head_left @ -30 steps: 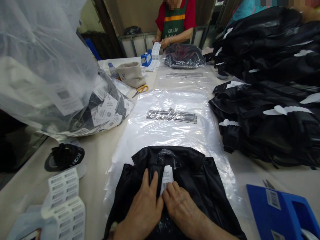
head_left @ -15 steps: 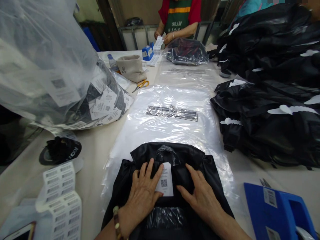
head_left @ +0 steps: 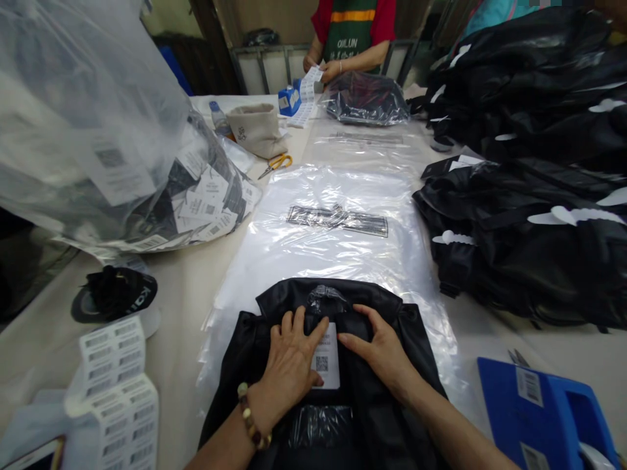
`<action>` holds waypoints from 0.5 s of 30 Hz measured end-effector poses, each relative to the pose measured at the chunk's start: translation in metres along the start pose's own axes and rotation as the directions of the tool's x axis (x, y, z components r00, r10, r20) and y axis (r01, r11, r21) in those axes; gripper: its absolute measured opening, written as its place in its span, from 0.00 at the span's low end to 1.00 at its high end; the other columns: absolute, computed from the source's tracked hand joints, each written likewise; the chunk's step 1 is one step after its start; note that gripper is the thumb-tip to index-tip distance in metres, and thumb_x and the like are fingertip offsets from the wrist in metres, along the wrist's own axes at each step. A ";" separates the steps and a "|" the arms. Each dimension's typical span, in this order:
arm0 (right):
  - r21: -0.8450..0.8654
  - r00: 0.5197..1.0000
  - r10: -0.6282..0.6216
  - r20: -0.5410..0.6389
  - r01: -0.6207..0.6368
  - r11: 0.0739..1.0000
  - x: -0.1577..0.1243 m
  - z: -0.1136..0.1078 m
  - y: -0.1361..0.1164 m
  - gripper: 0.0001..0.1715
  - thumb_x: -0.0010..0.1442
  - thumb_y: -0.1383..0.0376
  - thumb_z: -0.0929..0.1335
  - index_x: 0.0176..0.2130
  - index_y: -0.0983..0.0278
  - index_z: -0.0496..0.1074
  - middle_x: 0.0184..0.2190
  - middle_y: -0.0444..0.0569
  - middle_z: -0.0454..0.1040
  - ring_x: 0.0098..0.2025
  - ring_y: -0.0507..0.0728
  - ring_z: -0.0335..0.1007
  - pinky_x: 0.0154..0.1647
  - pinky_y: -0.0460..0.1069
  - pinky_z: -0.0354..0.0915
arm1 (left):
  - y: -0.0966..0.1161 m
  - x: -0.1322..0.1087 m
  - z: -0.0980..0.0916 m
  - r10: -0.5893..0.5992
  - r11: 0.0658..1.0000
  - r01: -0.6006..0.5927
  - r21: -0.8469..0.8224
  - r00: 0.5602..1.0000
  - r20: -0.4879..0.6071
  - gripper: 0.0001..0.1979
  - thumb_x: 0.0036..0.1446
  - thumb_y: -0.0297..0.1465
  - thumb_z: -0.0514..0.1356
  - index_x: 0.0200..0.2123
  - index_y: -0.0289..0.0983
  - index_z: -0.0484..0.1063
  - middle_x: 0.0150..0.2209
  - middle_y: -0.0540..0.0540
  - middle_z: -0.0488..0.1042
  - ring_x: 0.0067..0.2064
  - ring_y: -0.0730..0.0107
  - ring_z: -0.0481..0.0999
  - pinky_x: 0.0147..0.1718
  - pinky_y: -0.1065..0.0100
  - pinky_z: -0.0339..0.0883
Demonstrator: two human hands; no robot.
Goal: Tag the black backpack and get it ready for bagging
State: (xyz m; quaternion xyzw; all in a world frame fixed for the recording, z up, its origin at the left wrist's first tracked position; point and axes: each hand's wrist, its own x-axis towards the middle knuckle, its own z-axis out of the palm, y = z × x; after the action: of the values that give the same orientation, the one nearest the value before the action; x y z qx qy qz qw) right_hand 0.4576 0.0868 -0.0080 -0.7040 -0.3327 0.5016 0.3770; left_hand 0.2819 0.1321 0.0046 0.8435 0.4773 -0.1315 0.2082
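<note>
A folded black jacket (head_left: 337, 365) is being pressed flat on the counter (head_left: 186, 307) atop clear bags (head_left: 337, 248), the left hand (head_left: 289, 365) and right hand (head_left: 382, 352) spread open, fingers (head_left: 318, 331) flanking its white tag (head_left: 327, 356), nothing gripped. Seemingly soft and slippery, it is best taken by the folded edges.

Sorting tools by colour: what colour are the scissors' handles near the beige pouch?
Yellow-orange handles on the scissors, seen in the head view.

Long pale worktable (head_left: 186, 294), metal railing (head_left: 264, 72) at its far end, beige wall (head_left: 274, 19) behind, dim indoor light
</note>
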 end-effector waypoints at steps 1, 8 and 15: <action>-0.047 0.999 -0.035 0.020 0.036 0.998 -0.003 0.004 0.001 0.38 0.47 0.53 0.70 0.53 0.64 0.61 0.48 0.52 0.70 0.49 0.61 0.67 0.51 0.56 0.64 | 0.000 0.000 0.002 0.002 1.000 -0.002 0.000 1.000 -0.003 0.53 0.34 0.32 0.74 0.62 0.54 0.51 0.64 0.33 0.48 0.62 0.35 0.51 0.54 0.42 0.53; -0.872 0.947 -0.240 0.213 0.295 0.391 -0.036 0.017 0.018 0.39 0.60 0.59 0.65 0.63 0.73 0.49 0.39 0.63 0.72 0.35 0.65 0.72 0.35 0.60 0.70 | -0.008 -0.004 0.009 0.090 0.996 -0.089 0.015 0.992 -0.088 0.56 0.36 0.36 0.74 0.64 0.51 0.45 0.65 0.34 0.48 0.62 0.38 0.53 0.55 0.43 0.55; -0.867 0.621 -0.667 0.411 0.494 -0.074 -0.034 0.016 0.025 0.32 0.59 0.62 0.66 0.60 0.68 0.58 0.63 0.59 0.53 0.64 0.70 0.45 0.60 0.68 0.48 | -0.016 -0.003 0.024 0.177 0.980 -0.145 0.137 0.948 -0.264 0.35 0.59 0.43 0.55 0.64 0.33 0.49 0.62 0.34 0.55 0.59 0.43 0.59 0.52 0.45 0.62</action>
State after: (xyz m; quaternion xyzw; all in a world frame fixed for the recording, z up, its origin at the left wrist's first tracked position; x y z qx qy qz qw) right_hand 0.4352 0.0489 -0.0179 -0.5942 -0.7975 -0.0713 0.0763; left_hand 0.2660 0.1256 -0.0192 0.9005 0.4225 -0.0232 0.1005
